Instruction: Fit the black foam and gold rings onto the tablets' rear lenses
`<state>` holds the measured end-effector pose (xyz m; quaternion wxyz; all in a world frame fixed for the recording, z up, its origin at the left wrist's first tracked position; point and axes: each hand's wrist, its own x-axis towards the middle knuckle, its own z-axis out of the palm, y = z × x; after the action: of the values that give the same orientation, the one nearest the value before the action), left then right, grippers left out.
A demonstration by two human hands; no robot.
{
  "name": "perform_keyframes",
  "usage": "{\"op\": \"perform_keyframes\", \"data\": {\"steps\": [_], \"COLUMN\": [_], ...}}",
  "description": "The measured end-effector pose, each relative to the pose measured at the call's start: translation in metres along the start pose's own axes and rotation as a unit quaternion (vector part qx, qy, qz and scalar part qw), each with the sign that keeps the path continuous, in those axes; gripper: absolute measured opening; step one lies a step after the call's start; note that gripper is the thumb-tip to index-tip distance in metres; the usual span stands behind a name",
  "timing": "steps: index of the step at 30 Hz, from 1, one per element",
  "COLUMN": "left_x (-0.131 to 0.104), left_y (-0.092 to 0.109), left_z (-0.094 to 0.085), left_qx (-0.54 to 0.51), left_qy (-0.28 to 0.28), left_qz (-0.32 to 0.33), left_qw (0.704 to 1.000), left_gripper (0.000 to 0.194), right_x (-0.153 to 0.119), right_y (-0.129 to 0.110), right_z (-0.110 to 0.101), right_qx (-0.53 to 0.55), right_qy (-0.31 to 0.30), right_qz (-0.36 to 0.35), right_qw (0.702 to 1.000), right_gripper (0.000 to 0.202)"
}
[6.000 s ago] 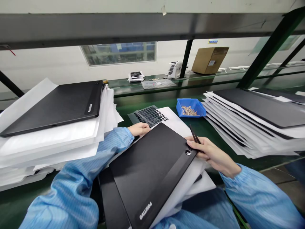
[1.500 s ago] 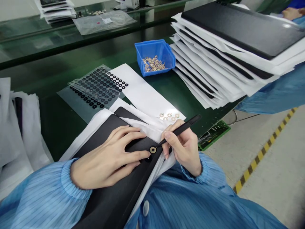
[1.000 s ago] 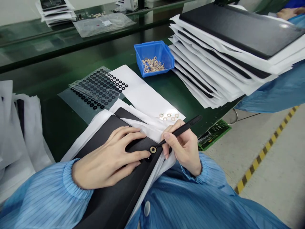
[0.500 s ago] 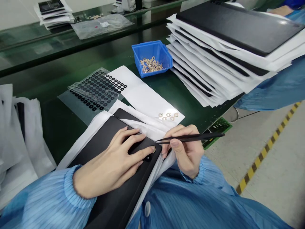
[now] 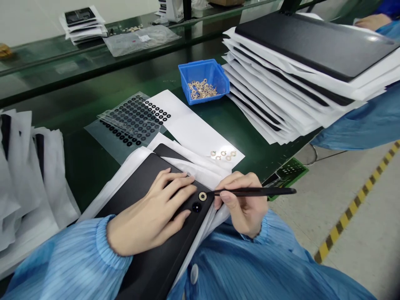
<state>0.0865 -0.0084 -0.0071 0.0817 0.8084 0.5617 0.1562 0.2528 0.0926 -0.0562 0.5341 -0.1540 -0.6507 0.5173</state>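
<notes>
A flat black panel (image 5: 125, 196), like a tablet's back cover, lies tilted on white paper sheets (image 5: 118, 166) before me. My left hand (image 5: 156, 212) rests flat on it, fingers stretched out and holding nothing. Close to its index fingertip a gold ring (image 5: 202, 196) sits at the panel's corner, beside a round black lens-like spot (image 5: 196, 207). My right hand (image 5: 242, 200) is closed around black tweezers (image 5: 259, 191), whose tips reach the right edge of the gold ring. Several more gold rings (image 5: 223, 153) lie on a white sheet (image 5: 187, 121) just beyond.
A blue bin (image 5: 204, 68) holds many gold rings. Clear film sheets with black rings (image 5: 134, 121) lie left of it. Tall stacks of papered black panels (image 5: 312, 46) stand at right, more white-wrapped panels (image 5: 34, 166) at left. Another person's hand (image 5: 371, 21) shows top right.
My left index finger has drawn back from the corner, uncovering the gold ring. The tweezers' tips have closed together and now meet the ring's edge. The view has shifted slightly.
</notes>
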Motion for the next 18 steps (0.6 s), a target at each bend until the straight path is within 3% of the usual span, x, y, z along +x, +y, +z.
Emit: {"op": "perform_keyframes", "data": {"steps": [7, 10, 14, 18], "left_x": [0.001, 0.003, 0.003, 0.002], "left_y": [-0.003, -0.003, -0.004, -0.008], "left_z": [0.0, -0.002, -0.001, 0.002], "left_qx": [-0.023, -0.028, -0.036, -0.03], "left_qy": [0.013, 0.009, 0.01, 0.018], "left_qz": [-0.002, 0.004, 0.011, 0.018], "left_qw": [1.0, 1.0, 0.999, 0.999], "left_gripper": [0.026, 0.024, 0.024, 0.026], "right_x": [-0.006, 0.012, 0.091, 0.195], "right_y": [-0.001, -0.013, -0.021, 0.009], "right_z": [-0.004, -0.012, -0.018, -0.003], "right_qx": [0.067, 0.076, -0.095, -0.23], "right_qy": [-0.028, -0.043, -0.055, -0.059], "right_qz": [0.002, -0.014, -0.058, -0.047], "right_qw": [0.997, 0.996, 0.992, 0.97], "right_gripper": [0.008, 0.003, 0.015, 0.016]}}
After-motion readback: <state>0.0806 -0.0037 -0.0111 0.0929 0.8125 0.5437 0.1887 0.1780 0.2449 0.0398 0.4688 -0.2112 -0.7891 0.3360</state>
